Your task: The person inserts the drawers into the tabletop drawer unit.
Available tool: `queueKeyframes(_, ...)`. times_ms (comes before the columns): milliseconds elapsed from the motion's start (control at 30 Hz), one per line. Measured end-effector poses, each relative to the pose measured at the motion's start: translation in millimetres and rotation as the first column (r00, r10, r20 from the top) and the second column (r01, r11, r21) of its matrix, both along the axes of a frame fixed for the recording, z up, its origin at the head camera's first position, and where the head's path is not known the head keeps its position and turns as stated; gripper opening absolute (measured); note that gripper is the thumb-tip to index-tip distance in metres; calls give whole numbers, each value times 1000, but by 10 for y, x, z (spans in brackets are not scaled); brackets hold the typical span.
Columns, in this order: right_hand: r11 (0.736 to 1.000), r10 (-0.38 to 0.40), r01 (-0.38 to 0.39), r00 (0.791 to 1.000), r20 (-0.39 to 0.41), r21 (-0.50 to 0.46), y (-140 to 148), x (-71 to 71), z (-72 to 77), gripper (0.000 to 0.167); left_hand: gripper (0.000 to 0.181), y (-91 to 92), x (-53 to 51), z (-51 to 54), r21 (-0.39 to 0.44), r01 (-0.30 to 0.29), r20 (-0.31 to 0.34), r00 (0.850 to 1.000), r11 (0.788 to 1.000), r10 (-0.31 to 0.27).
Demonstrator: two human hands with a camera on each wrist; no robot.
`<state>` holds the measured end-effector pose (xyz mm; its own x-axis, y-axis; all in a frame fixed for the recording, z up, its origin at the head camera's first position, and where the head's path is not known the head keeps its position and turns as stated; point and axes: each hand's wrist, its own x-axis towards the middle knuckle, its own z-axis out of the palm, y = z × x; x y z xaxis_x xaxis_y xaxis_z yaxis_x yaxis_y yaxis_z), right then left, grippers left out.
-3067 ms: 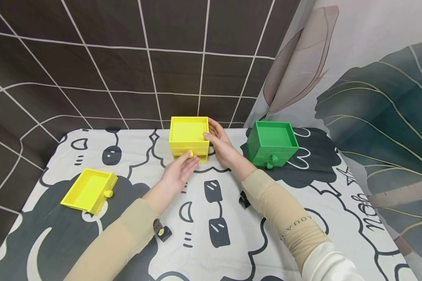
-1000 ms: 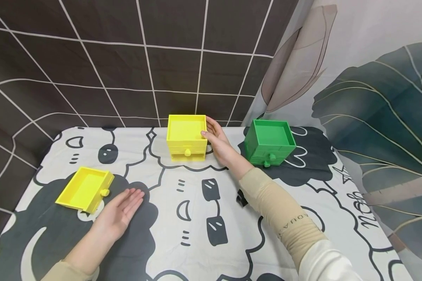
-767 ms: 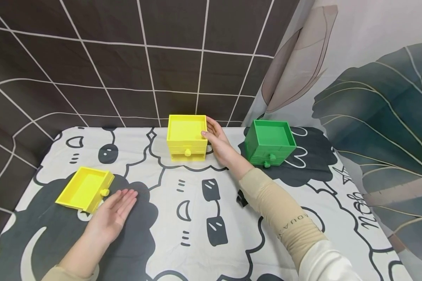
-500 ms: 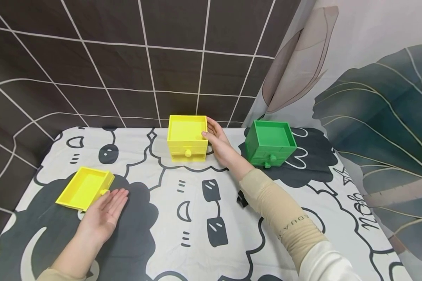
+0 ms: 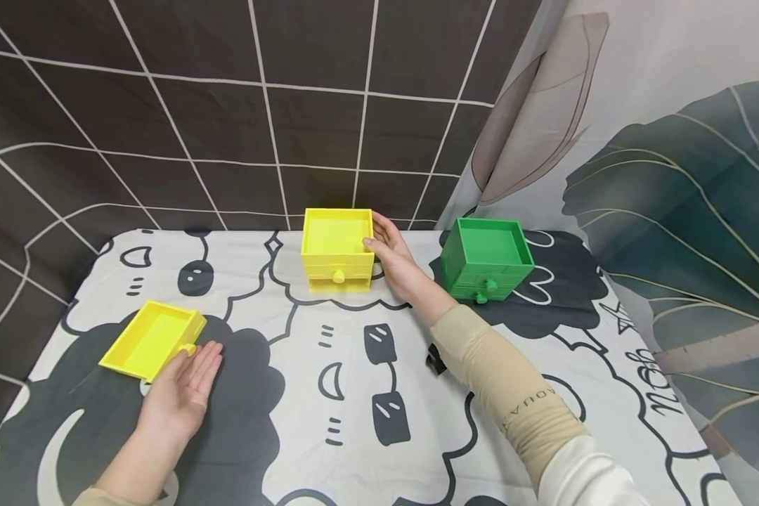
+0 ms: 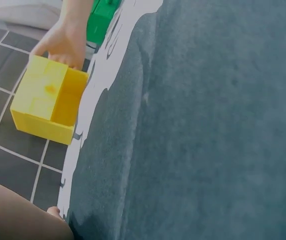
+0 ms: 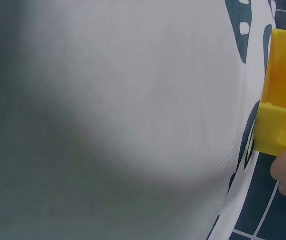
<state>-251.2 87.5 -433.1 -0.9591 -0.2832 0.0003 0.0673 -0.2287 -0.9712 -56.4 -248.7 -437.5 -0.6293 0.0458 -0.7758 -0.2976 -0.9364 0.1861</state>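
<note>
A small yellow drawer cabinet (image 5: 336,263) stands at the back middle of the patterned cloth, with a knobbed drawer above a vacant bottom slot. My right hand (image 5: 400,266) holds its right side, thumb at the top rim, other fingers partly hidden. The left wrist view shows the slot in the cabinet (image 6: 43,90). A loose yellow drawer (image 5: 148,341) lies to the left, its round knob (image 5: 190,348) facing right. My left hand (image 5: 176,397) is palm up at that knob, thumb and fairly straight fingers on either side; a firm pinch does not show.
A green drawer cabinet (image 5: 490,256) with two knobs stands right of my right hand. Behind everything hangs a dark curtain (image 5: 316,126) with white grid lines. A small black object (image 5: 435,358) shows beside the right forearm.
My left hand has left the yellow cabinet's front and moved left and nearer, then closer to the loose drawer's knob. My right hand has stayed on the cabinet.
</note>
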Motion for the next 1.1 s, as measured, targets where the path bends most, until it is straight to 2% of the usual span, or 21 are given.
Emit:
queueKeyframes(233, 1000, -5, 4, 1000, 15, 6, 17, 20, 13, 69, 56, 36, -9, -16, -24, -14, 11, 1000, 1000, 14)
queueKeyframes(467, 1000, -12, 12, 1000, 14, -3, 19, 27, 14, 69, 52, 48, -14, -17, -37, -23, 39, 999, 999, 25)
queueKeyframes(667, 999, -22, 21, 1000, 19, 25, 28, 17, 36, 68, 54, 66, -6, -1, -55, -37, 46, 998, 998, 39)
queueKeyframes(933, 999, -18, 16, 999, 47, 46, 18, 20, 63, 67, 33, 68, -1, 12, -86, -29, 55, 998, 996, 34)
queueKeyframes(1100, 999, -16, 14, 999, 45, 40, 7, 15, 73, 67, 31, 63, -16, 6, -106, -2, 46, 999, 994, 7)
